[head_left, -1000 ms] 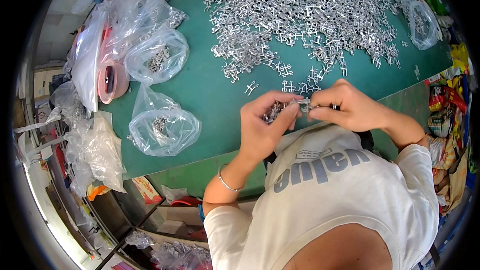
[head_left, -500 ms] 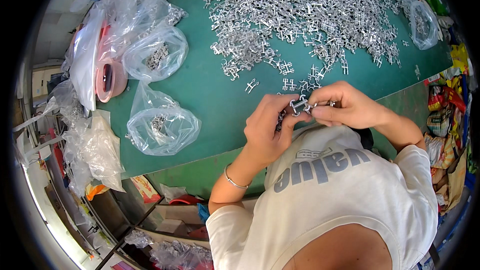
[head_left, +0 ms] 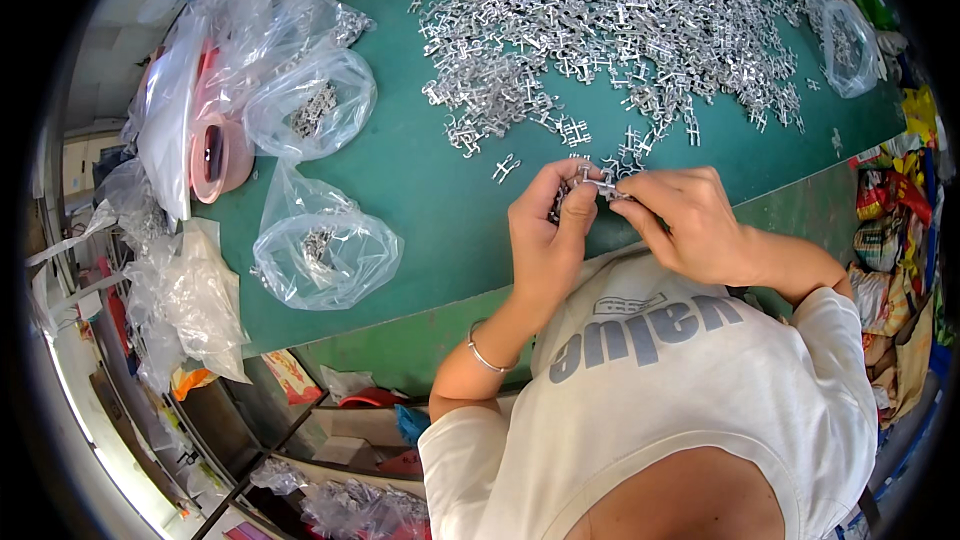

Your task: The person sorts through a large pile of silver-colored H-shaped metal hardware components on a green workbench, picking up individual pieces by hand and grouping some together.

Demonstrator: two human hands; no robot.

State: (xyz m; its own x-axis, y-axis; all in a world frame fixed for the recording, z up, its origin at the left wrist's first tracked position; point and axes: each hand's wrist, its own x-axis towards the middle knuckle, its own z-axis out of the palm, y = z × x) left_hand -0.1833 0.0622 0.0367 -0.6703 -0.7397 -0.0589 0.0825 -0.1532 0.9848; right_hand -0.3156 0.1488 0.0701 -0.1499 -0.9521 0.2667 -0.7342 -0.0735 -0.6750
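Note:
At the table's near edge my left hand (head_left: 546, 225) is closed around a few small silver metal pieces, its thumb pressed on top. My right hand (head_left: 688, 218) pinches the right end of a silver metal piece (head_left: 603, 185), which bridges the gap between my fingertips. These pieces look like short bars with curved prongs; fingers hide much of them. Just beyond my hands, several loose metal pieces (head_left: 630, 145) lie at the edge of a large heap of the same kind (head_left: 620, 20). One single piece (head_left: 507, 168) sits apart to the left.
On the left of the green table (head_left: 420, 250) stand open clear plastic bags (head_left: 330, 260) with metal pieces inside. Behind them is a pink plastic container (head_left: 222, 162). Another clear bag (head_left: 850, 50) lies at the far right. Colourful packages (head_left: 885, 230) crowd the right side.
My left hand has turned more upright, its thumb now over the pieces. My right hand has shifted slightly, fingers pointing more to the left. The metal piece between them has tilted.

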